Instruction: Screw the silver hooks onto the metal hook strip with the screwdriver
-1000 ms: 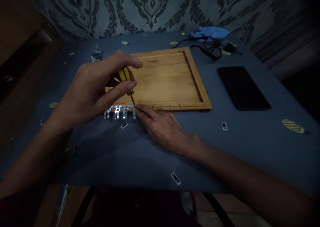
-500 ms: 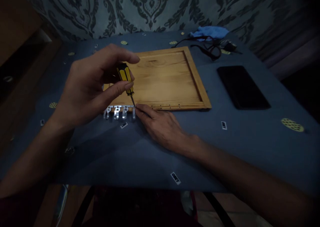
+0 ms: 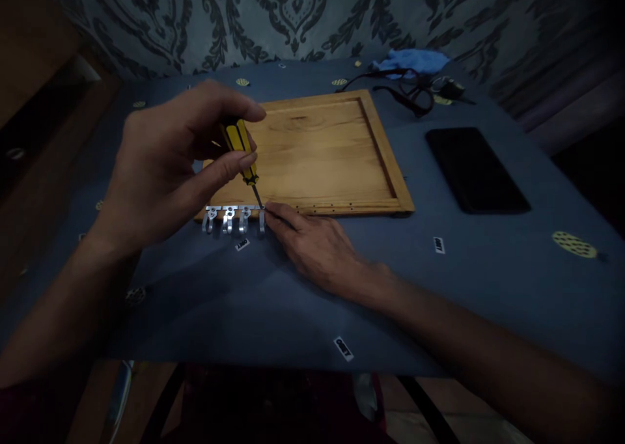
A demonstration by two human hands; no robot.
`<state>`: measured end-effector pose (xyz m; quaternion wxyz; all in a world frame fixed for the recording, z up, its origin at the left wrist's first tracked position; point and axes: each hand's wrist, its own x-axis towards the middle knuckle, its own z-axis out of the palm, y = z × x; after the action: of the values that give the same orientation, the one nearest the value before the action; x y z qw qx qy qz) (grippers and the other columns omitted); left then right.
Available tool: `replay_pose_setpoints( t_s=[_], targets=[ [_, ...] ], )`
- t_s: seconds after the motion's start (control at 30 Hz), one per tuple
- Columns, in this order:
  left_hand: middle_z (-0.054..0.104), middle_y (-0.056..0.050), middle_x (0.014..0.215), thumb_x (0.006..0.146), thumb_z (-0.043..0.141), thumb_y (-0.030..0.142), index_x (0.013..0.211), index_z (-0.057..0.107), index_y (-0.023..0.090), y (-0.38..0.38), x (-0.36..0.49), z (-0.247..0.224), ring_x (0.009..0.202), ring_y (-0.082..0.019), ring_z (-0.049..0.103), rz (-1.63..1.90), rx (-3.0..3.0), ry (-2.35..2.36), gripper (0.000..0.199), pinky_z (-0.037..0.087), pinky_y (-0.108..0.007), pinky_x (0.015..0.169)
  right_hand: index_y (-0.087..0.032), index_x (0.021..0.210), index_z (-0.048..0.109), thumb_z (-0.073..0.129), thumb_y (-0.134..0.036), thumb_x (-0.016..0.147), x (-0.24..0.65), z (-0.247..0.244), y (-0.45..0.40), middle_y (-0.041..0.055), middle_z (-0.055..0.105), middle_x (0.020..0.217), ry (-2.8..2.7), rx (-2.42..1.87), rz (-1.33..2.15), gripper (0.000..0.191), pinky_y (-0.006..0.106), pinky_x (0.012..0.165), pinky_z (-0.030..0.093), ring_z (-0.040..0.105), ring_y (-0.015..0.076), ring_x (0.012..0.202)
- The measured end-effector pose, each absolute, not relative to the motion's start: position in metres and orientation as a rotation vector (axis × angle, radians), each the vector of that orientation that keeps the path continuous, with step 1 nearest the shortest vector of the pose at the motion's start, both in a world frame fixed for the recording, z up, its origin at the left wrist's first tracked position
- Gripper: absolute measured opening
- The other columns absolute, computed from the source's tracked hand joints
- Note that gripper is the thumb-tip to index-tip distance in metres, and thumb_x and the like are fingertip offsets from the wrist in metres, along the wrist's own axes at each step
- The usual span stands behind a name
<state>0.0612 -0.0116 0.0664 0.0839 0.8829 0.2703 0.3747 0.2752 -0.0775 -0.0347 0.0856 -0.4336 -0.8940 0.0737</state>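
My left hand (image 3: 168,164) grips a small yellow-and-black screwdriver (image 3: 239,146) by its handle, tilted, its index finger stretched above. The tip meets the right part of a silver metal hook rail (image 3: 229,209). This rail lies along the near edge of a framed wooden board (image 3: 312,151), its curved hooks hanging over the side. My right hand (image 3: 319,245) rests low at that edge, thumb and fingertips pressed on the last hook beside the screwdriver tip. Whatever screw is under the tip is too small to make out. Several small dark holes dot the edge farther right.
A black phone or tablet (image 3: 476,170) lies right of the board. Behind it are dark-framed glasses (image 3: 415,99), a small dark object (image 3: 449,89) and a blue cloth (image 3: 413,62). A patterned wall (image 3: 293,14) bounds the far side of the blue-covered table (image 3: 390,340).
My left hand and the screwdriver handle have shifted slightly left, so the screwdriver leans more. Its tip stays at the same hook. My right hand has kept its place.
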Motion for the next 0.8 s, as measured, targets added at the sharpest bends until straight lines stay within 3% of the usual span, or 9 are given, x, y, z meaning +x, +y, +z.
replay_pose_setpoints(
  t_s=[0.47, 0.8],
  targets=[
    [0.08, -0.003, 0.111, 0.097, 0.082, 0.024, 0.122, 0.075, 0.022, -0.0111, 0.0635, 0.062, 0.089, -0.015, 0.077, 1.11, 2.661, 0.804, 0.027, 0.068, -0.025, 0.08, -0.012, 0.158, 0.055, 0.05, -0.001, 0.096, 0.2764, -0.0354, -0.0778, 0.0192, 0.056, 0.165, -2.662, -1.287, 0.196, 0.063, 0.044, 0.088, 0.066, 0.076, 0.03, 0.115],
    [0.078, 0.0, 0.117, 0.1, 0.074, 0.021, 0.124, 0.073, 0.031, -0.0189, 0.0682, 0.0613, 0.098, -0.02, 0.079, 1.07, 2.611, 0.831, 0.026, 0.068, -0.033, 0.08, -0.012, 0.157, 0.055, 0.047, -0.001, 0.096, 0.2745, -0.0329, -0.078, 0.0187, 0.058, 0.163, -2.675, -1.297, 0.184, 0.062, 0.042, 0.082, 0.066, 0.078, 0.0281, 0.106]
  ],
)
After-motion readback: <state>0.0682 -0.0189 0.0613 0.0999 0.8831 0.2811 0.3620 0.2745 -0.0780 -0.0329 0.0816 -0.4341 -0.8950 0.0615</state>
